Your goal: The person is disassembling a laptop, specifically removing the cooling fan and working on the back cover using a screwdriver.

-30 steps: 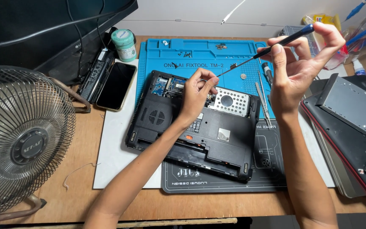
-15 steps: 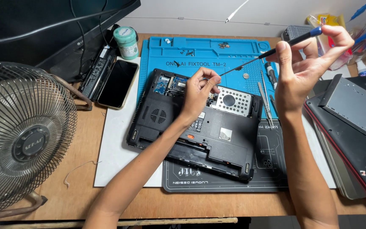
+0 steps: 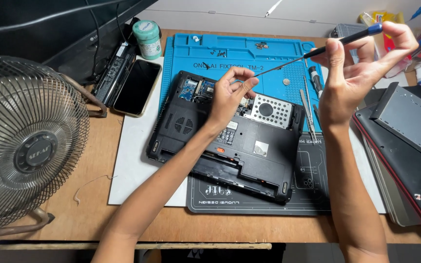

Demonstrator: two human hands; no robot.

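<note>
Right hand point(image 3: 361, 73) raised, clenched on a long blue-tipped screwdriver point(image 3: 317, 51) angled toward left hand point(image 3: 232, 92), fingertips pinched at its tip above the opened laptop base point(image 3: 230, 141) on the counter point(image 3: 98, 160).

I'm looking at an electronics repair bench: an opened laptop point(image 3: 225, 141) on a blue repair mat point(image 3: 249, 58), spare drive parts right, a desk fan point(image 3: 23, 146) left.
</note>
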